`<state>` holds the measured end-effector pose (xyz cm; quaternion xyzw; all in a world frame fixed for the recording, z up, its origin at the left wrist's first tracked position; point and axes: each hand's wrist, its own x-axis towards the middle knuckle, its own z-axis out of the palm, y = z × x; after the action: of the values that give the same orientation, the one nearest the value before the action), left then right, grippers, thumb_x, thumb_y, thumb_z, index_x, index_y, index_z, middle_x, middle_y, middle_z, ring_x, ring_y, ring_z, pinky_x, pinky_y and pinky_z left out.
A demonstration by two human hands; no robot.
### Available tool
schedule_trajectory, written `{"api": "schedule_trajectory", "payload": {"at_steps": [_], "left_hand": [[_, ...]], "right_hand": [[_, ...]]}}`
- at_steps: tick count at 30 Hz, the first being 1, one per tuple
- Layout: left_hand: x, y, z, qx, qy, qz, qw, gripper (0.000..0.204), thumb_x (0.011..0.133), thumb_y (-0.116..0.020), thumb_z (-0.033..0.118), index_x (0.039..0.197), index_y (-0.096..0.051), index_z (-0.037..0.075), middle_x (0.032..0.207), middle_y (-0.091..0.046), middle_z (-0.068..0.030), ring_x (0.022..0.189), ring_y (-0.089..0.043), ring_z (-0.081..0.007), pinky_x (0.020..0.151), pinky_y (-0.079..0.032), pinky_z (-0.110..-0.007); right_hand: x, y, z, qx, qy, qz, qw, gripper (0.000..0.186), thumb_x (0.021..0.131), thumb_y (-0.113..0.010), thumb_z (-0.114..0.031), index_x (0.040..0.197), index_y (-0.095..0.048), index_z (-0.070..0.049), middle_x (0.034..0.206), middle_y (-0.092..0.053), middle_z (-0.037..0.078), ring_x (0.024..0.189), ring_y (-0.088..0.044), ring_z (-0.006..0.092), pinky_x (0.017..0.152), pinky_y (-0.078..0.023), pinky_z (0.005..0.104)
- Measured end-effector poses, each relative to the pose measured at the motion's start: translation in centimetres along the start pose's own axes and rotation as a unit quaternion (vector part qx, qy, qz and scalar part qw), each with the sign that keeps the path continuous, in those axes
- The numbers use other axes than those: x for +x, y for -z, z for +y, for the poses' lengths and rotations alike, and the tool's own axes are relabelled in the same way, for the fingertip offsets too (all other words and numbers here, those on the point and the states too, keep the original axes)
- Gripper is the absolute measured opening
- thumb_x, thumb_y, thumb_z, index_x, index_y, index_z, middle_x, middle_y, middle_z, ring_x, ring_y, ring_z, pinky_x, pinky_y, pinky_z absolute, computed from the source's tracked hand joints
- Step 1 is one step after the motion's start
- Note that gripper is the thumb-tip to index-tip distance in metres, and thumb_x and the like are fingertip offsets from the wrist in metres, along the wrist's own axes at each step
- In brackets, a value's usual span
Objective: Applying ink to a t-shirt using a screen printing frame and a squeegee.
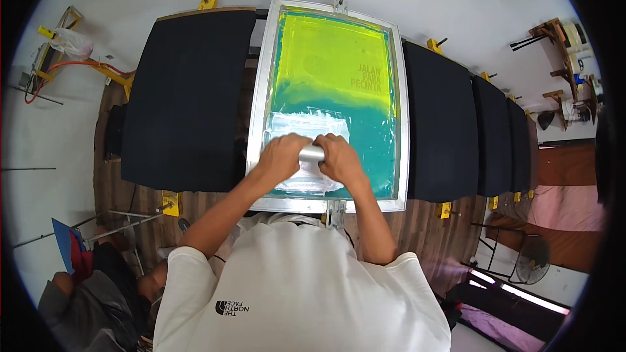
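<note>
In front of me lies a screen printing frame point(402, 124) with silver metal sides. Its mesh point(372, 143) is yellow-green over the far half and teal over the near half, with faint lettering at the right. A patch of white ink point(313, 122) spreads across the near left of the mesh. My left hand point(285, 155) and my right hand point(338, 158) are both closed around a squeegee point(312, 153) with a silver metal handle, over that ink. Its lower edge is hidden, so I cannot see how it meets the mesh.
Boards covered in black cloth stand on the left point(189, 101) and right point(440, 124), with several in a row. Yellow metal brackets point(171, 204) hold their ends. A person in a grey sleeve point(88, 300) is at the lower left. A fan point(533, 259) stands at the right.
</note>
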<state>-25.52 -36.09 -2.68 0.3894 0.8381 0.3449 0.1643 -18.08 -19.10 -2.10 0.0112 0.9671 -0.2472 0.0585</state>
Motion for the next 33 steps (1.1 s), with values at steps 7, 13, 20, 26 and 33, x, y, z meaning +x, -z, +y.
{"api": "schedule_trajectory", "payload": {"at_steps": [7,13,20,26,33], "left_hand": [[-8.8,-5.1,0.7,0.087,-0.050,0.041,0.994,0.054,0.072,-0.059,-0.010,0.124,-0.060,0.004,0.130,-0.057,-0.0189,0.113,-0.058,-0.0404,0.096,-0.048,-0.046],[-6.2,-0.2,1.0,-0.046,-0.002,0.030,0.999,0.041,0.072,-0.059,-0.009,0.111,-0.067,0.001,0.103,-0.068,-0.0205,0.096,-0.064,-0.0394,0.089,-0.050,-0.046],[-0.1,2.2,-2.2,0.006,0.038,0.020,0.999,0.033,0.074,-0.058,-0.008,0.104,-0.068,0.002,0.093,-0.067,-0.0234,0.090,-0.064,-0.0422,0.080,-0.052,-0.049],[-4.2,-0.2,-0.5,0.061,0.097,-0.045,0.992,0.047,0.075,-0.064,-0.002,0.121,-0.054,0.004,0.098,-0.060,-0.0223,0.090,-0.063,-0.0437,0.080,-0.052,-0.050],[-6.9,-2.0,3.4,0.006,0.145,-0.059,0.988,0.047,0.078,-0.064,-0.001,0.124,-0.052,0.004,0.101,-0.060,-0.0237,0.085,-0.064,-0.0464,0.076,-0.055,-0.051]], "right_hand": [[-7.2,-2.9,-2.7,-0.012,-0.001,0.012,1.000,0.046,0.062,-0.071,0.004,0.107,-0.061,-0.004,0.113,-0.058,0.017,0.103,-0.055,0.0380,0.081,-0.053,0.0465],[-3.4,0.2,-4.3,-0.033,0.015,-0.033,0.999,0.039,0.065,-0.073,-0.003,0.104,-0.067,-0.006,0.095,-0.065,0.016,0.093,-0.061,0.0372,0.077,-0.055,0.0465],[4.8,0.4,-2.0,-0.069,0.018,-0.024,0.997,0.025,0.067,-0.068,-0.002,0.092,-0.067,-0.007,0.092,-0.068,0.014,0.088,-0.065,0.0366,0.074,-0.055,0.0473],[2.6,0.0,-1.8,-0.092,0.097,-0.096,0.986,0.032,0.072,-0.066,-0.003,0.100,-0.071,-0.016,0.094,-0.069,0.005,0.095,-0.065,0.0279,0.078,-0.052,0.0452],[1.1,0.8,-1.3,-0.197,0.204,-0.186,0.941,0.022,0.078,-0.067,-0.009,0.097,-0.072,-0.019,0.092,-0.069,0.003,0.092,-0.067,0.0242,0.076,-0.048,0.0452]]}}
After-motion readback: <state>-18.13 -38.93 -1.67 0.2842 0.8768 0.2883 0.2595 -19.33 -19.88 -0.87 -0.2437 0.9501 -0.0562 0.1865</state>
